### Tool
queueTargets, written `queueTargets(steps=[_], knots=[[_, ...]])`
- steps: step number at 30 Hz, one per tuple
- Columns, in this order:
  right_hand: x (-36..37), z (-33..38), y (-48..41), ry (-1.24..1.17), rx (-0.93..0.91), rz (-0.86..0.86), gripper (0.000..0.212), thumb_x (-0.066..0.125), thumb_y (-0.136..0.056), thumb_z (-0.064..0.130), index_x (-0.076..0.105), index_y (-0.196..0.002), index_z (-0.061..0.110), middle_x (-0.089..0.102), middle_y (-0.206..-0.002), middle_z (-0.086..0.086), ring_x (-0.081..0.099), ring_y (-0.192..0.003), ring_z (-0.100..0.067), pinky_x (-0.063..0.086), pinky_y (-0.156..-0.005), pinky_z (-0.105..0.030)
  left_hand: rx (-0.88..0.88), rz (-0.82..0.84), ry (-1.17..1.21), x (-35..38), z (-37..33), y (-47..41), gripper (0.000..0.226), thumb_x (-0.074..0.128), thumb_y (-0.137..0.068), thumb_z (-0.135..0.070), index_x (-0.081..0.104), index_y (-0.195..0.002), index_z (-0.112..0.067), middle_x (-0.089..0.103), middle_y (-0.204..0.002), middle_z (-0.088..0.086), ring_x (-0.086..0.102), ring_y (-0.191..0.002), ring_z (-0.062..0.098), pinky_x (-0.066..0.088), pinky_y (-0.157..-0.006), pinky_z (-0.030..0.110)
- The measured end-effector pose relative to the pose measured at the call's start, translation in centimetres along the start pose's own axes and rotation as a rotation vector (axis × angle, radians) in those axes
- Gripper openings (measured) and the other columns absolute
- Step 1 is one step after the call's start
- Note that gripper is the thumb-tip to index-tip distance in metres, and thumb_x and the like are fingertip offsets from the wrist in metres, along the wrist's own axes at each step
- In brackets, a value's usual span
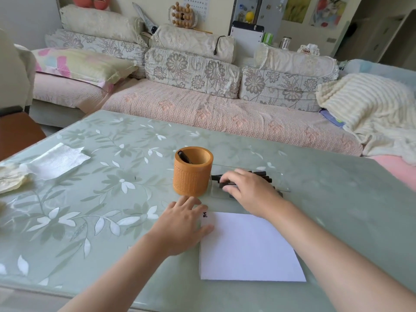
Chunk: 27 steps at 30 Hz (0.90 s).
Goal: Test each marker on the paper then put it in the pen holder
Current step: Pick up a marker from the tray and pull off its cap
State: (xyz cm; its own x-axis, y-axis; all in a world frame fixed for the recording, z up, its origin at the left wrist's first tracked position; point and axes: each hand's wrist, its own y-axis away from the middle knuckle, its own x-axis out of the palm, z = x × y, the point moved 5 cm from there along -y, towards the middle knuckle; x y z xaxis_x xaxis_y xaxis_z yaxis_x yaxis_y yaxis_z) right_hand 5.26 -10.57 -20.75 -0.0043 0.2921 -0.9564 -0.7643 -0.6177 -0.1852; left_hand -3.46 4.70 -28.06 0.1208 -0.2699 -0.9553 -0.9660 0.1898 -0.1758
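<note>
An orange round pen holder (193, 174) stands mid-table with one black marker (184, 156) leaning inside it. Right of it, several black markers (265, 176) lie in a clear tray (284, 185). My right hand (249, 189) rests over that pile, its fingers curled around one black marker (224, 184) at the pile's left end. A white sheet of paper (247, 246) lies in front, with a small black mark (204, 215) at its top left corner. My left hand (183, 224) lies flat, fingers apart, pressing on the paper's left edge.
A crumpled white tissue (57, 161) and a yellowish wrapper (11, 179) lie at the table's far left. The table (90, 199) carries a green floral cover. A sofa (225, 113) with cushions and a blanket runs behind it.
</note>
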Motion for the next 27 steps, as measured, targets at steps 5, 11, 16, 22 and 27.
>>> queueTargets(steps=[5, 11, 16, 22, 27], knots=[[1.5, 0.7, 3.3, -0.149, -0.039, 0.063, 0.043, 0.052, -0.091, 0.003, 0.062, -0.128, 0.024, 0.058, -0.113, 0.004, 0.055, -0.105, -0.011, 0.038, -0.091, -0.017, 0.009, -0.101, 0.098, -1.3, -0.8, -0.5, 0.062, 0.027, -0.089, -0.063, 0.038, -0.140, -0.028, 0.049, -0.126, -0.011, 0.042, -0.118, 0.014, 0.040, -0.096, 0.032], [1.9, 1.1, 5.0, -0.406, 0.043, -0.001, 0.038, 0.064, -0.085, 0.008, 0.055, -0.112, 0.034, 0.065, -0.100, 0.016, 0.055, -0.086, 0.008, 0.042, -0.077, -0.009, 0.091, -0.194, 0.222, -2.0, -2.2, -0.8, 0.019, 0.059, -0.092, -0.030, 0.061, -0.111, -0.028, 0.055, -0.092, -0.012, 0.050, -0.088, 0.009, 0.046, -0.070, 0.030], [1.8, -0.3, 5.4, -0.345, 0.152, 0.029, 0.029, 0.069, -0.084, 0.025, 0.052, -0.102, 0.039, 0.059, -0.098, 0.016, 0.055, -0.085, 0.003, 0.041, -0.070, -0.016, 0.030, -0.293, 0.170, -3.2, -1.0, -0.7, 0.010, 0.060, -0.092, -0.028, 0.066, -0.100, -0.027, 0.056, -0.086, -0.015, 0.053, -0.083, 0.010, 0.043, -0.060, 0.027], [1.6, -1.0, 4.7, -0.955, 0.322, -0.106, 0.017, 0.076, -0.081, 0.003, 0.068, -0.085, 0.018, 0.066, -0.067, 0.004, 0.053, -0.047, -0.010, 0.044, -0.045, -0.023, 0.027, -0.291, 0.219, -3.8, 0.2, -0.4, 0.011, 0.060, -0.092, -0.033, 0.068, -0.099, -0.029, 0.054, -0.088, -0.016, 0.052, -0.087, 0.007, 0.041, -0.063, 0.023], [1.8, 0.4, 4.2, -1.237, 0.329, -0.099, 0.009, 0.068, -0.090, 0.014, 0.073, -0.097, 0.009, 0.062, -0.068, 0.001, 0.055, -0.057, -0.016, 0.049, -0.052, -0.031, 0.187, -0.223, 0.169, -3.0, -2.2, -0.1, 0.033, 0.051, -0.085, -0.056, 0.065, -0.081, -0.026, 0.049, -0.076, -0.020, 0.047, -0.078, 0.005, 0.038, -0.057, 0.017]])
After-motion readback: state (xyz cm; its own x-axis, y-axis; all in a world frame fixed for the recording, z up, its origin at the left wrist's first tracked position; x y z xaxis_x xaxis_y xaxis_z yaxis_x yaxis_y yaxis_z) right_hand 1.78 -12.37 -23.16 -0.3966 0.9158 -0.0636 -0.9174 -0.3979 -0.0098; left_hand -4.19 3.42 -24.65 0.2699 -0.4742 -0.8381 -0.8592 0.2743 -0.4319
